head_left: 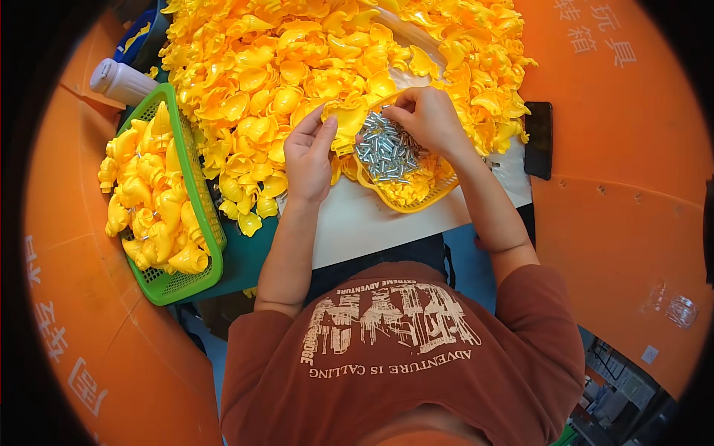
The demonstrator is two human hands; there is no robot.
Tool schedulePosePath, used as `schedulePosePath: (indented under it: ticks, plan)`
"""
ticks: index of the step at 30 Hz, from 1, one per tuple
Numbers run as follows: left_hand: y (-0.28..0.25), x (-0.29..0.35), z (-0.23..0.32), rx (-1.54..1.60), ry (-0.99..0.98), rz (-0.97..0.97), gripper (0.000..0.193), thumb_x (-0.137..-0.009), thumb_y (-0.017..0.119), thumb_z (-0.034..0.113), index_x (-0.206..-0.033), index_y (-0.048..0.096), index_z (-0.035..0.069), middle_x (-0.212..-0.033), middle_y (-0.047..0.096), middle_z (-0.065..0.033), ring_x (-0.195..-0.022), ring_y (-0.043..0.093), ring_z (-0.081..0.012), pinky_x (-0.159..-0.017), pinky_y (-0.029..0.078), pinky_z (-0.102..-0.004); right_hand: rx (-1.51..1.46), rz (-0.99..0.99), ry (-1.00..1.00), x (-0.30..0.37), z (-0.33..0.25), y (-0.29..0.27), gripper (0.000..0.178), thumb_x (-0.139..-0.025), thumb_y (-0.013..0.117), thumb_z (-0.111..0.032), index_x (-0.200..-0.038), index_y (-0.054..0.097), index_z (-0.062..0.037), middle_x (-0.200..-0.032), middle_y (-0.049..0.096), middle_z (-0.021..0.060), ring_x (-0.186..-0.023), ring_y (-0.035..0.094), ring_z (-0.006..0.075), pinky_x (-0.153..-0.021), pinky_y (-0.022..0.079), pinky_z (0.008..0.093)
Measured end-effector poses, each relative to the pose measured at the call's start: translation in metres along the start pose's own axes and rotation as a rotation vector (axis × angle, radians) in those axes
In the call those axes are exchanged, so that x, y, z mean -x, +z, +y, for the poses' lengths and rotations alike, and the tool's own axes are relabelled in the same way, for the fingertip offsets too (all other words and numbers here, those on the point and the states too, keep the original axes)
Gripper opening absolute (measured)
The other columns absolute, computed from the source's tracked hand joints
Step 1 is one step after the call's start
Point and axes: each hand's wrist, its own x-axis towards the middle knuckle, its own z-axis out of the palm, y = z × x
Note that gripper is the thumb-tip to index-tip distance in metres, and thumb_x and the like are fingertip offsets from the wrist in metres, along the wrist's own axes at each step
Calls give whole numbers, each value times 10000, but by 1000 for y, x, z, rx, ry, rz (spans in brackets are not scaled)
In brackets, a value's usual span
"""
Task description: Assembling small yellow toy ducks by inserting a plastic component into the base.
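My left hand [309, 157] is closed, with thumb and fingers pinching a yellow plastic shell piece [349, 125]. The piece is held up over the left side of a yellow basket [415, 208]. In that basket lie a heap of small silvery metal pins [388, 152] and some small yellow plastic parts [413, 189]. My right hand [431, 119] reaches over the basket's far right side, its thumb and fingers pressed together close to the pins and the shell piece. What its fingertips hold, if anything, is too small to make out.
A large heap of curved yellow shells [290, 67] covers the far table. At left stands a green basket [216, 260] of joined yellow pieces [152, 197], near a white bottle [123, 82]. A dark phone-like slab [539, 141] lies right. Orange panels [610, 245] flank the table.
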Motion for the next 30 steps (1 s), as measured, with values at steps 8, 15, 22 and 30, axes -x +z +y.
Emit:
schedulePosePath:
  ticks: [8, 15, 22, 30]
  plan:
    - [-4, 1, -5, -72, -31, -48, 245, -880, 513, 50, -1072, 531, -101, -956, 625, -143, -794, 631, -164, -695, 531, -253, -534, -85, -95, 6, 2, -5, 140, -758, 680, -107, -799, 627, 15, -711, 599, 27, -668, 563, 88, -612, 458, 226]
    - [-3, 6, -6, -284, 75, -83, 226, -872, 528, 51, -1039, 574, -94, -925, 637, -132, -784, 632, -153, -669, 540, -249, -963, -259, -187, 6, -25, 2, 86, -816, 627, -57, -860, 608, 14, -820, 586, 9, -786, 539, 69, -724, 434, 204]
    - [-5, 8, -7, -315, 81, -104, 241, -850, 567, 30, -1059, 576, -89, -932, 634, -121, -795, 596, -97, -707, 481, -195, -982, -261, -121, 8, -25, 1, 114, -826, 626, -93, -860, 613, 14, -816, 601, 15, -757, 542, 59, -677, 435, 192]
    - [-1, 10, -2, -274, 72, -82, 238, -845, 569, 16, -1063, 581, -78, -905, 630, -94, -774, 584, -76, -688, 469, -176, -877, -217, -104, 14, -31, -1, 141, -815, 645, -114, -840, 619, 22, -761, 606, 13, -678, 539, 42, -599, 433, 175]
